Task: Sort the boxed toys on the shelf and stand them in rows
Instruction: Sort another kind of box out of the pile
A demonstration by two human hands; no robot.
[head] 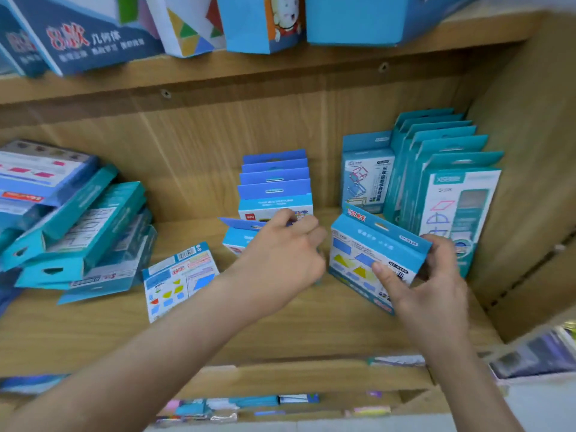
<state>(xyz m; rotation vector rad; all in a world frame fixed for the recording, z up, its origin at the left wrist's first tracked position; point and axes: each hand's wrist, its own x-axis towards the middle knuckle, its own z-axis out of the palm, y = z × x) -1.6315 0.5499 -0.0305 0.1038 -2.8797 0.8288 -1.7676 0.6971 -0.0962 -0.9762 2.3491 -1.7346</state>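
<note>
Several blue boxed toys stand in a row point(276, 182) at the middle of the wooden shelf point(311, 332). My left hand point(280, 254) grips a small blue box point(237, 235) leaning at the front of that row. My right hand point(433, 282) holds a blue box with coloured shapes point(361, 254), tilted, thumb on its face and fingers round its right end. A taller row of teal boxes point(442, 169) stands at the right. One flat box point(179, 275) lies face up on the shelf, left of my left arm.
An untidy pile of teal boxes point(81, 232) lies at the shelf's left. The shelf's right wall point(523, 182) is close behind the teal row. Larger boxes point(93, 39) stand on the shelf above. More goods lie on the shelf below point(243, 403).
</note>
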